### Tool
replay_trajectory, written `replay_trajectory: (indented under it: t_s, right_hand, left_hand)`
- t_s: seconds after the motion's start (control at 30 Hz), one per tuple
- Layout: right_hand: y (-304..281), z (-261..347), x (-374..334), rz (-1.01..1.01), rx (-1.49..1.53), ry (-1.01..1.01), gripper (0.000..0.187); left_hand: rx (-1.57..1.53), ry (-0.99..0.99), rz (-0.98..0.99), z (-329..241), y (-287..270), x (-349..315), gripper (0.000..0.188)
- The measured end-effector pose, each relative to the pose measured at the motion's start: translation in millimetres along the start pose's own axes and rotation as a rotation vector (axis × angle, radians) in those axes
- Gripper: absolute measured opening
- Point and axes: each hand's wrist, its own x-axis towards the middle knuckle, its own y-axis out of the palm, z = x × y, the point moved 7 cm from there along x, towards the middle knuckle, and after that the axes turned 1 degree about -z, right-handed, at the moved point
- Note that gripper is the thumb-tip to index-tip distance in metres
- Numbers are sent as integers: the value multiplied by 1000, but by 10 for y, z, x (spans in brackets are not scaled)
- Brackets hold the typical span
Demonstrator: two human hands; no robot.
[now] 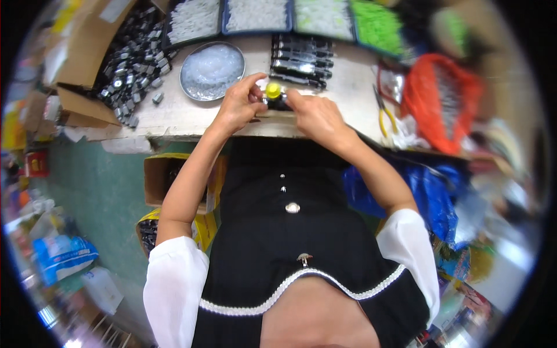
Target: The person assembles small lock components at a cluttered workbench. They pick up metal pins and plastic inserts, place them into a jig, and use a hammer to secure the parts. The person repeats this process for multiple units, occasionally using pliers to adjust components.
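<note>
Thumb and fingers of the left hand (235, 107) pinch the left side of a small dark part with a round yellow top (273, 90). The right hand (319, 116) grips the right side, its thumb and forefinger against the part, so both hands grasp the one piece. It is at the near edge of a pale bench (357, 87), at twelve o'clock from the person's black garment (278, 232); whether it touches the bench, I cannot tell.

Clockwise around the piece, a row of black sticks (299, 65) lies near it at one o'clock. Green bits (377, 26) fill a tray at two. At three, well apart, stands a red bag (415, 87) of small grey pieces, with yellow-handled pliers (381, 109) nearer, just past three. Blue plastic (429, 197) hangs at four, and an open cardboard box (156, 182) is at eight. Small black-and-silver parts (133, 75) spill in a heap past nine. At ten, near the left hand, sits a round dish (190, 91) of whitish stuff.
</note>
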Motion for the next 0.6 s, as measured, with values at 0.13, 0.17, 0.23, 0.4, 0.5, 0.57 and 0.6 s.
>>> replay_trajectory:
  t_s: [0.13, 0.17, 0.23, 0.4, 0.5, 0.57, 0.6]
  right_hand:
    - [-165, 94, 133, -9, 65, -27, 14]
    - [-281, 170, 109, -154, 178, -47, 13]
    - [-99, 116, 155, -47, 44, -24, 13]
    - [-104, 57, 250, 4, 19, -33, 12]
    - [-182, 252, -25, -181, 93, -148, 12]
    - [119, 182, -72, 18, -152, -138, 15]
    - [75, 195, -71, -24, -109, -154, 15]
  left_hand:
    - [177, 30, -188, -124, -137, -129, 72]
    - [201, 62, -254, -140, -151, -185, 73]
    - [185, 92, -331, -134, -90, -285, 73]
    - [93, 171, -492, -190, -79, -517, 65]
    - [22, 108, -492, -49, -96, -696, 61]
    - [-6, 97, -486, -43, -83, -756, 60]
    - [-15, 93, -487, -44, -84, -776, 60]
